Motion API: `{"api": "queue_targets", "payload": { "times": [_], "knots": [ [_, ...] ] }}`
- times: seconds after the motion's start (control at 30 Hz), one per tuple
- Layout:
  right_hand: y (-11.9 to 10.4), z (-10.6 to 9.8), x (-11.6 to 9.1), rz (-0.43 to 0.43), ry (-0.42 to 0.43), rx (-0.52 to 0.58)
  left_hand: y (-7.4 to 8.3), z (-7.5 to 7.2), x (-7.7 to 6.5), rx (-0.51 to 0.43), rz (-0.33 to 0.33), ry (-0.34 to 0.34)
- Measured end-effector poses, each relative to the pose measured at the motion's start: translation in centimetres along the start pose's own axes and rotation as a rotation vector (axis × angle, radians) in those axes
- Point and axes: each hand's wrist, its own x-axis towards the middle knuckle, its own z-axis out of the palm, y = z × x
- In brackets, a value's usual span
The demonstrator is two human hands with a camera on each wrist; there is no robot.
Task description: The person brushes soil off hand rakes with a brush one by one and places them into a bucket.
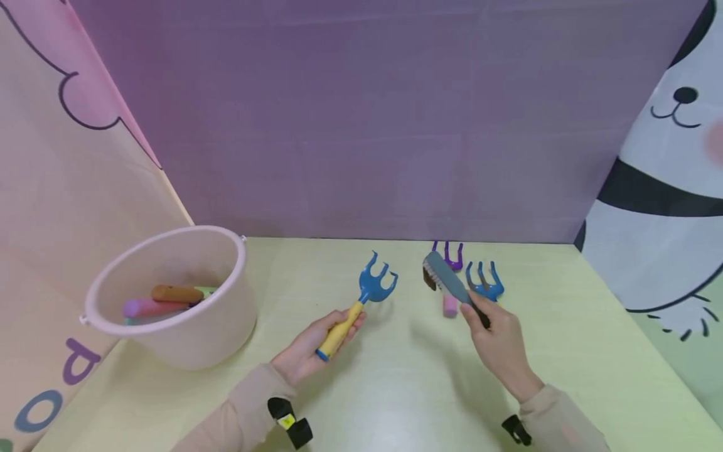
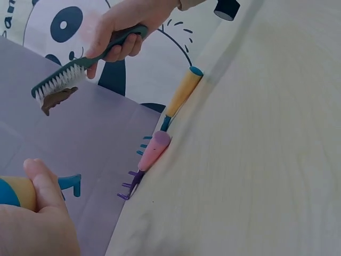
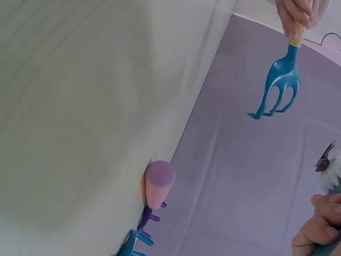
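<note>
My left hand point(image 1: 302, 353) grips the yellow handle of a small hand rake point(image 1: 374, 287), its blue tines pointing away above the table. In my right hand point(image 1: 499, 339) is a scrub brush point(image 1: 449, 276) with a grey-green back and white bristles. A brown, leaf-like piece point(image 2: 57, 100) clings to the bristles near the brush's far end. Beyond the brush, a purple rake point(image 1: 454, 263) with a pink handle point(image 2: 154, 152) lies on the table. Beside it lies another blue rake point(image 1: 489, 289); its yellow handle point(image 2: 185, 90), hidden by my right hand in the head view, shows in the left wrist view.
A pale pink bucket point(image 1: 198, 342) stands at the left, holding several tools, among them an orange handle point(image 1: 176, 294) and a purple-pink handle point(image 1: 148, 307). A purple cloth backdrop point(image 1: 361, 125) rises behind the light table point(image 1: 373, 402), with printed panels at both sides.
</note>
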Motion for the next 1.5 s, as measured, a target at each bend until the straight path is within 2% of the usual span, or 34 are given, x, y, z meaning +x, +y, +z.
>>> {"api": "queue_targets", "payload": {
  "times": [0.33,0.5,0.63,0.77,0.97,1.03,1.13,1.3,1.5],
  "knots": [
    [0.7,-0.8,-0.2,0.076,-0.022,-0.022,-0.1,-0.5,-0.1,-0.127,-0.052,-0.042],
    [0.9,-1.1,-0.3,0.083,-0.025,-0.007,-0.2,-0.5,-0.1,-0.131,-0.059,-0.05],
    [0.8,-1.2,-0.3,0.075,-0.015,0.014,-0.4,-0.6,-0.4,-0.075,-0.013,-0.025],
    [0.5,-1.3,-0.2,0.064,-0.012,0.009,-0.2,-0.6,-0.6,0.031,0.096,0.06],
    [0.3,-1.5,-0.1,0.111,-0.051,0.017,1.0,-0.5,-0.8,0.247,0.265,0.254],
    [0.3,-1.7,0.0,0.13,-0.061,0.018,1.5,-0.4,-0.9,0.354,0.311,0.304],
    [0.6,-1.8,0.0,0.147,-0.072,0.011,2.0,-0.5,-1.0,0.569,0.37,0.361],
    [0.9,-2.0,-0.1,0.167,-0.09,0.001,2.2,-1.2,-1.7,0.979,0.464,0.395],
    [1.1,-2.3,-0.1,0.199,-0.102,0.013,2.5,-1.3,-2.6,1.355,0.547,0.398]
  ]
}}
